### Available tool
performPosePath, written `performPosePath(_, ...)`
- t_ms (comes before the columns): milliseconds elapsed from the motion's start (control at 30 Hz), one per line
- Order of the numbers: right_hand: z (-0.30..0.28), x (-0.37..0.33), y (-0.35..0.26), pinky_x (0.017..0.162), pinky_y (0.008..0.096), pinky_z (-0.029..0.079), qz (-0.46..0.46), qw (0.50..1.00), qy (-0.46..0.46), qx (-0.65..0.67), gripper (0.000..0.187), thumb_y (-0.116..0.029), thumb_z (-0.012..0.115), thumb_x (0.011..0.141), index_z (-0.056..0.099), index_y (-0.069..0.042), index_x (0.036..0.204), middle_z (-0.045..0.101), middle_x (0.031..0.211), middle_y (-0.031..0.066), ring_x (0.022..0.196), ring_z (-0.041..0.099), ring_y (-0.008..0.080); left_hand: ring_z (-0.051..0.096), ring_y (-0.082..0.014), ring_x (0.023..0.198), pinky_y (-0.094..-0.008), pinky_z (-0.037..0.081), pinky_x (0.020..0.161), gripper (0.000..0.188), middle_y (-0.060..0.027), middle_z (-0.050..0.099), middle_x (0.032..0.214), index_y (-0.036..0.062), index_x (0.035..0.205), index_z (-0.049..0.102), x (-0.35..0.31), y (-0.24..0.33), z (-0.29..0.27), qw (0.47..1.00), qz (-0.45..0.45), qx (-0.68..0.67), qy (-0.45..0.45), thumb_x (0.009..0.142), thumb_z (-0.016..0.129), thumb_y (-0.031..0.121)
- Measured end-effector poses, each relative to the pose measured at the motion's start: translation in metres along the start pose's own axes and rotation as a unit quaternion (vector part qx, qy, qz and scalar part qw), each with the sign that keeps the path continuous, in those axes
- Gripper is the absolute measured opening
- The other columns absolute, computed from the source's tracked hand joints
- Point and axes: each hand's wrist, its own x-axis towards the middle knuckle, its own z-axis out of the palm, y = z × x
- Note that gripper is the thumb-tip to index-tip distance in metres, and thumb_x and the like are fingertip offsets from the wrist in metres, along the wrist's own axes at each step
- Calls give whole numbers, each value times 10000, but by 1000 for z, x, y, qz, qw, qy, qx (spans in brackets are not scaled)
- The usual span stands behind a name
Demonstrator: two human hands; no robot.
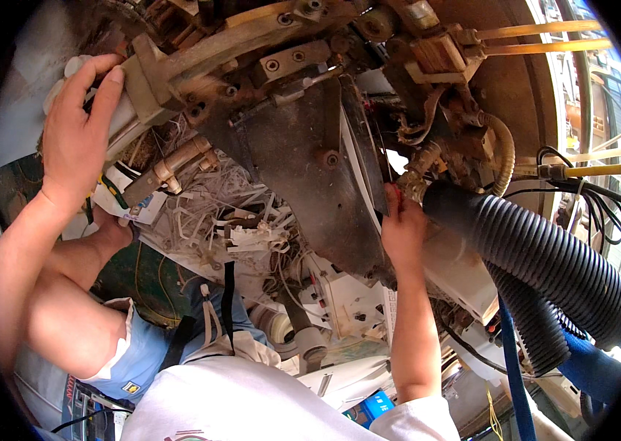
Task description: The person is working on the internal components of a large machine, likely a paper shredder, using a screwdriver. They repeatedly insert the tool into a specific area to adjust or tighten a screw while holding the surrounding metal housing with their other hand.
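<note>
My left hand point(75, 151) is raised at the upper left, its fingers curled round a pale round knob point(75, 66) at the end of a metal bar. The thumb rests by a squared metal bracket point(150, 81). At the right edge of a large dark metal plate point(288, 162) is my right hand point(403, 234), with its fingers closed. A bit of red shows at these fingertips, but what they hold is mostly hidden. A worn, dusty machine frame point(251, 48) with bolts spans the top.
Tangled pale strips and scraps point(215, 206) lie below the plate. Thick black corrugated hoses point(545, 257) run along the right, beside a blue strap point(512, 367). Yellow rods point(538, 37) stick out at the upper right. A small blue box point(373, 406) sits near my right arm.
</note>
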Motion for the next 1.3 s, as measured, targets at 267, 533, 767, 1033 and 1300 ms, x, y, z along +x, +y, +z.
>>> performPosePath(267, -7, 1, -9, 753, 484, 460, 104, 989, -94, -51, 403, -411, 503, 1020, 712, -67, 1046, 674, 885, 203, 847, 629, 420, 634, -275, 862, -342, 468, 792, 233, -141, 673, 921, 41, 1120, 635, -1, -2, 2, 1000, 6, -19, 4, 1002, 576, 232)
performPosePath(533, -3, -3, -3, 713, 492, 493, 59, 993, -70, -68, 409, -425, 439, 1039, 732, -148, 1103, 706, 918, 160, 849, 660, 389, 637, -276, 870, -340, 469, 796, 236, -140, 676, 935, 37, 1120, 638, -1, -3, 3, 1000, 12, -14, 11, 1000, 576, 231)
performPosePath(767, -3, -2, -10, 658, 453, 478, 56, 997, -43, -36, 364, -368, 511, 1025, 705, -61, 1048, 663, 820, 215, 760, 646, 389, 642, -279, 904, -343, 468, 817, 236, -143, 677, 952, 39, 1124, 639, -1, -5, 3, 1000, 22, 2, 21, 1000, 575, 228)
performPosePath(1033, -2, -3, -9, 645, 427, 462, 33, 999, -21, -4, 368, -324, 550, 1019, 687, 13, 961, 634, 768, 247, 711, 626, 388, 643, -281, 915, -340, 471, 826, 231, -135, 680, 967, 51, 1134, 643, -1, -4, 2, 1000, 5, -2, 5, 1004, 571, 228)
performPosePath(1300, 4, -6, 3, 623, 414, 445, 11, 1000, -7, 6, 392, -333, 559, 1016, 676, 29, 924, 613, 724, 233, 636, 581, 340, 645, -264, 917, -337, 472, 821, 234, -131, 682, 969, 46, 1138, 642, -1, -4, 1, 1000, 13, 6, 6, 1008, 570, 226)
